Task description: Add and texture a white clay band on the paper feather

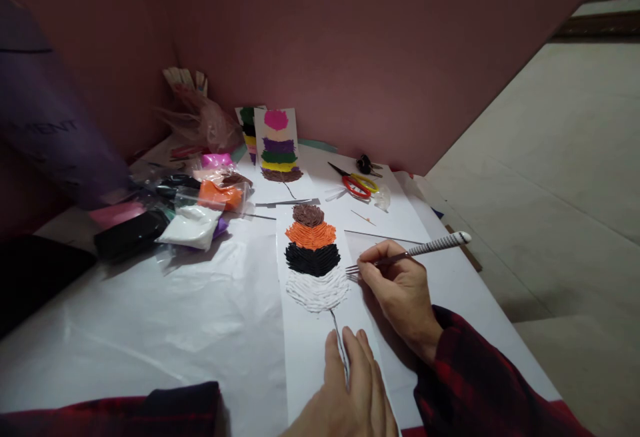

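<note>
In my right hand is a fork with a striped handle, its tines by the right edge of a textured white clay layer. Above that layer on the white card come black, orange and brown clay layers, stacked like a feather or leaf. A thin dark stem is drawn below them. My left hand lies on the card's lower part over the stem, fingers stretched out and holding nothing.
Bags of coloured clay, among them a white packet and an orange one, lie at the left. Red-and-yellow scissors and keys are at the back right. A finished-looking striped card leans on the wall.
</note>
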{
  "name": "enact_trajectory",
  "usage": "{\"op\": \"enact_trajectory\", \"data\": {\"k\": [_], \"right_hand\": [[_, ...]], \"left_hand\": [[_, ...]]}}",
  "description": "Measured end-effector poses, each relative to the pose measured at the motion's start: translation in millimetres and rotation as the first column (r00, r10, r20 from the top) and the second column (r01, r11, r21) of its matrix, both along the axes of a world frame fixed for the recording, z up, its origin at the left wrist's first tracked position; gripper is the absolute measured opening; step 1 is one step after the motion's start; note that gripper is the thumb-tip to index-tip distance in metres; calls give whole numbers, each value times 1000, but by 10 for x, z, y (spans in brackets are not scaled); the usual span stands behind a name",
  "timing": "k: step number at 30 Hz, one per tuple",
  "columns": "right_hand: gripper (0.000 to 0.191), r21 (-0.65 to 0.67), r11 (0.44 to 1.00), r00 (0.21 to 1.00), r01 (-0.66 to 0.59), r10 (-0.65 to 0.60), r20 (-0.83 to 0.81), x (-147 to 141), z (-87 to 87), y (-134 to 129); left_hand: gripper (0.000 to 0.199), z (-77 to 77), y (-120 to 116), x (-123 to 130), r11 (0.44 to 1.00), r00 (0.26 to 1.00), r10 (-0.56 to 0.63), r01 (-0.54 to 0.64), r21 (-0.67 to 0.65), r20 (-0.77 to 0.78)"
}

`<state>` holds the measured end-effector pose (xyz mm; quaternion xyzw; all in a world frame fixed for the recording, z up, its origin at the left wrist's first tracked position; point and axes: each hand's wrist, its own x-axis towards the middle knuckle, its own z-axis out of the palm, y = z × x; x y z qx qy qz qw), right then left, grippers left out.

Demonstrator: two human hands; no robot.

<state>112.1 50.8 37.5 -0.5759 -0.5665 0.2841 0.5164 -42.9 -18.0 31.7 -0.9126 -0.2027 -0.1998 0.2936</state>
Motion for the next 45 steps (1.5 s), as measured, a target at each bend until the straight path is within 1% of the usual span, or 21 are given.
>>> {"op": "enact_trajectory", "data": {"k": [2, 8, 12, 16, 21, 25, 30, 33, 37, 39, 42, 45], "right_hand": [[4, -8, 1000, 1000, 3, -3, -2, 2, 5, 1], [4, 10, 998, 998, -60, 59, 30, 8, -21, 4], [3, 6, 999, 998, -49, 48, 36, 7, -32, 8], [4, -9, 1000, 1000, -19, 19, 8, 16, -25, 0], [5, -12, 998, 999, -54, 54, 1, 14, -17, -2], [4, -6, 997, 997, -71, 71, 27, 4, -12, -2], [6, -1, 996, 990, -92, 92, 104, 9, -17, -18], [7, 7, 997, 987, -81, 79, 140, 20, -32, -21], [7, 32, 998, 986, -46, 40, 162, 32, -28, -12], [7, 33, 999, 988, -25, 19, 151, 31, -10, -10], [6, 25, 1000, 996, -4, 1, 90, 21, 18, -21], [6, 22, 1000, 999, -13, 12, 41, 11, 34, -52]], "left_hand": [[29, 4, 3, -1, 1000, 1000, 7, -7, -4, 4], [27, 5, -26, -5, 999, 1000, 12, -12, -32, 4], [28, 10, -19, -1, 999, 1000, 0, 1, -32, 11], [30, 7, 7, -8, 1000, 1000, -14, 14, -24, 28], [30, 17, 7, -21, 1000, 1000, 14, -14, -24, -4], [29, 28, -13, -27, 999, 999, 15, -17, -28, -52], [29, 2, -35, -35, 1000, 996, 0, -2, -19, -87], [29, -8, -36, -41, 1000, 994, 8, -10, -17, -109], [30, 1, -37, -40, 1000, 996, 9, -11, -13, -92], [29, 8, -35, -37, 999, 996, 18, -20, -25, -85], [30, 12, -24, -36, 1000, 999, 1, -2, -19, -42], [32, 14, -14, -41, 1000, 1000, 2, -2, -15, -19]]}}
